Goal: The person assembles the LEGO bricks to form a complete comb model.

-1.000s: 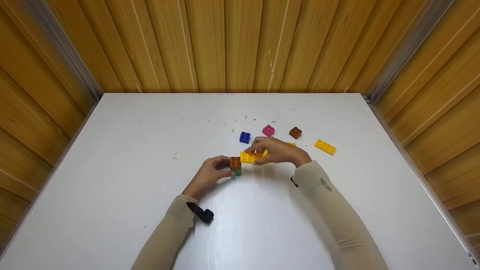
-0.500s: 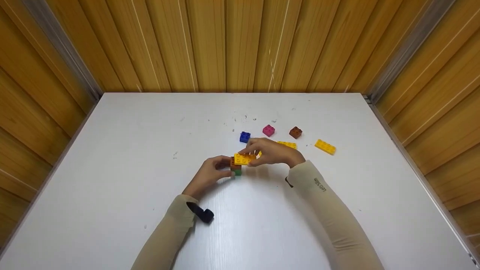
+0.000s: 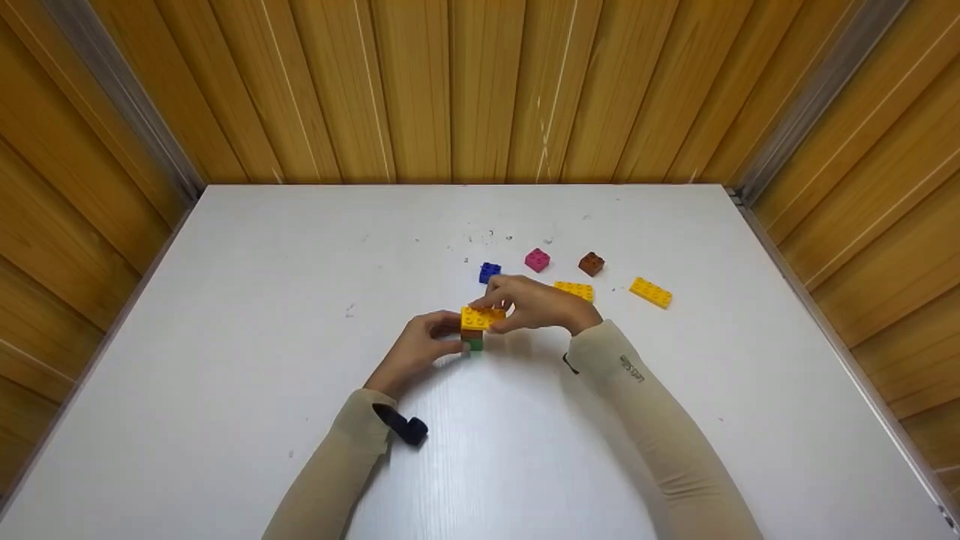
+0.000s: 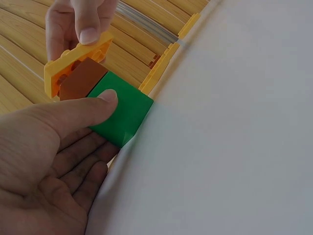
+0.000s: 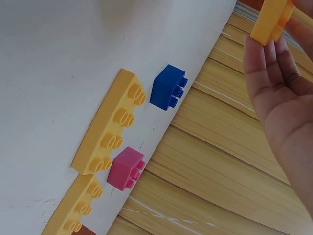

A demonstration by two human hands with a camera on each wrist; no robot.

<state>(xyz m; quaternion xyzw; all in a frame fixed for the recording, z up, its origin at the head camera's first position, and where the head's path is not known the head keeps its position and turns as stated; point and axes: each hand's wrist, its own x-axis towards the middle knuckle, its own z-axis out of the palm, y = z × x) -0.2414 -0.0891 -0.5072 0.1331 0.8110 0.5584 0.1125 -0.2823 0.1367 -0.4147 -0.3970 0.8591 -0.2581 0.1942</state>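
Note:
A green brick [image 4: 128, 110] stands on the table with a brown brick [image 4: 83, 81] stacked on it. My left hand [image 3: 424, 345] grips this stack from the side, its thumb pressed on the green brick in the left wrist view. Between thumb and fingers, my right hand [image 3: 540, 304] pinches a long yellow brick [image 3: 475, 319]. That yellow brick lies over the brown one, tilted against its studs in the left wrist view, one end reaching out to the right. From the head view, the yellow brick covers the brown brick's top.
Behind the hands lie a blue brick [image 3: 490, 272], a pink brick [image 3: 537, 260] and another brown brick [image 3: 591, 263]. Two more long yellow bricks rest on the white table [image 3: 300, 285], one [image 3: 574, 290] near the right wrist, one [image 3: 650, 292] farther right. Wood-patterned walls enclose the table.
My right hand has carried the yellow brick leftward, from beside the stack to over the brown brick. My left hand has kept its place on the stack.

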